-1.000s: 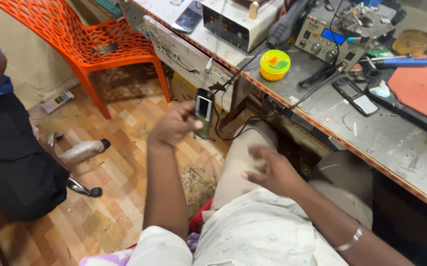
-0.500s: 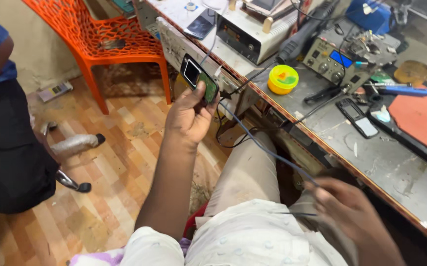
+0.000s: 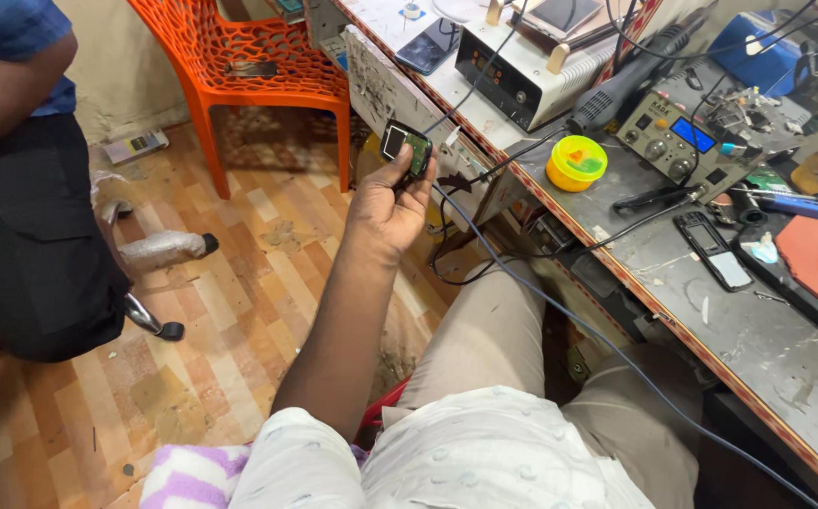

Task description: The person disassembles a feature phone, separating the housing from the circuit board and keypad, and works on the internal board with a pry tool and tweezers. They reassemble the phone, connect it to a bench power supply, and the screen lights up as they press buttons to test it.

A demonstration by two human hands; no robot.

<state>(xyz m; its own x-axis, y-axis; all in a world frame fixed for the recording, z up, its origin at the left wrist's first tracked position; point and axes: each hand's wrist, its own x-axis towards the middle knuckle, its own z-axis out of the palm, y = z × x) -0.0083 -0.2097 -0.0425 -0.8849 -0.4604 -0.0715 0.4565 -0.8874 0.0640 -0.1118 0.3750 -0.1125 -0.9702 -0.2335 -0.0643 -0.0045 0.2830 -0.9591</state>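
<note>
Your left hand [image 3: 392, 203] is clamped on a small phone board [image 3: 406, 148], fingers hiding its lower edge; your right hand is out of view.

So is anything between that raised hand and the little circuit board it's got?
No. The left hand already grips the small green circuit board with its black frame directly in its fingertips, held up beside the workbench edge.

Your left hand [image 3: 392, 203] had open air over the wooden floor [image 3: 239, 311] — but the workbench [image 3: 758, 349] edge, dangling cables [image 3: 541, 302] and the orange chair [image 3: 258, 66] crowded it close by.
</note>
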